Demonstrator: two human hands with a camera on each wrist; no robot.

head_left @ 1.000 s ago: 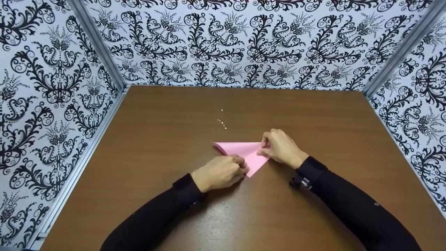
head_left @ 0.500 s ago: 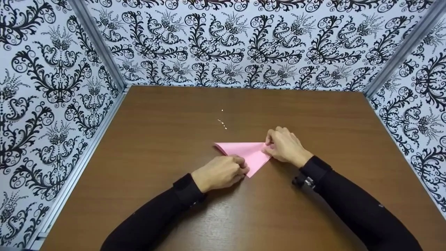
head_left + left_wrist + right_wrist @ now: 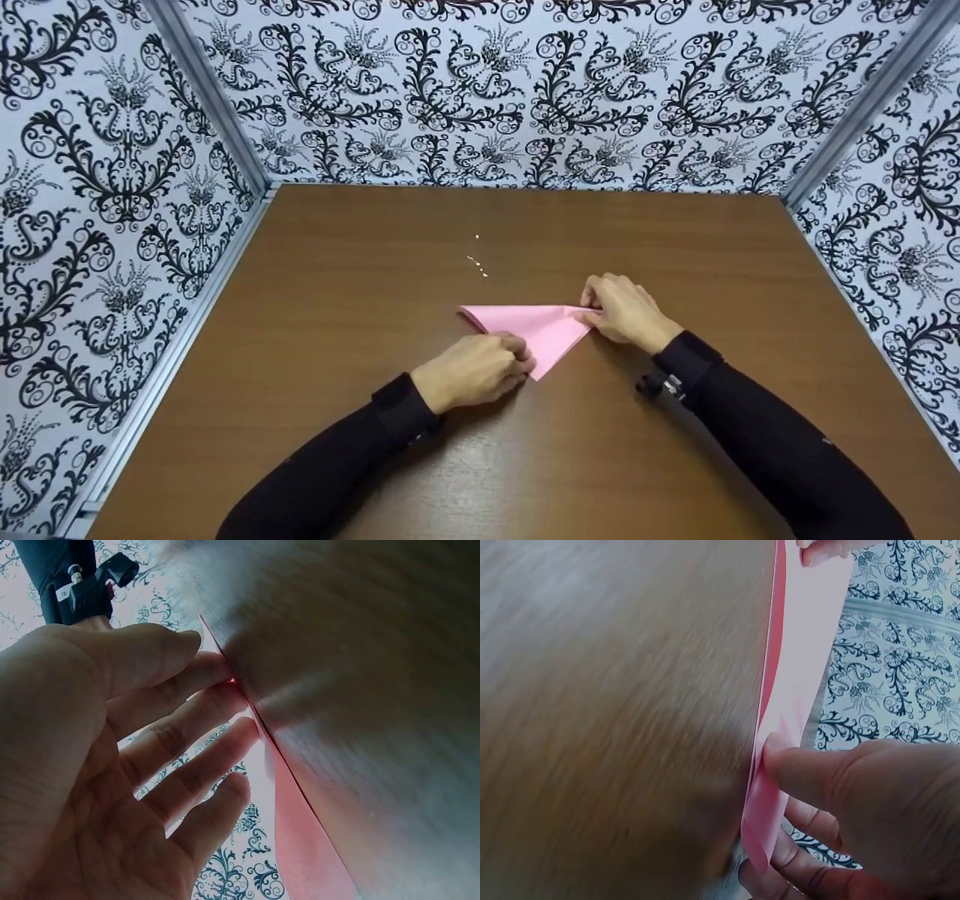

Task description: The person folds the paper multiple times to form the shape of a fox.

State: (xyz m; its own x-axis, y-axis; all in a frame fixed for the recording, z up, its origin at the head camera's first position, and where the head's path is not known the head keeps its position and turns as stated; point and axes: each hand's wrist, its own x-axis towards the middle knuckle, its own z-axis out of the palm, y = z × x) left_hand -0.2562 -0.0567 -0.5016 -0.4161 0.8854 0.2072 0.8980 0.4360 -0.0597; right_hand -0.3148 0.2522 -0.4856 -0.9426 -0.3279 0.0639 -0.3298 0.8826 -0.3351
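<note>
Two black sleeves [image 3: 322,465] lie nearest. The left hand [image 3: 474,371], fingers loosely extended, touches one folded pink paper [image 3: 547,341] mid-counter [image 3: 360,255]; the right hand [image 3: 628,311] pinches the paper's right corner, thumb against fingers. Farther off are three patterned walls [image 3: 487,75] and two metal posts [image 3: 208,90].

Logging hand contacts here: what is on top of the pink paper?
Part of the left hand and right thumb rest on the pink paper; the surface beneath them is covered.
</note>
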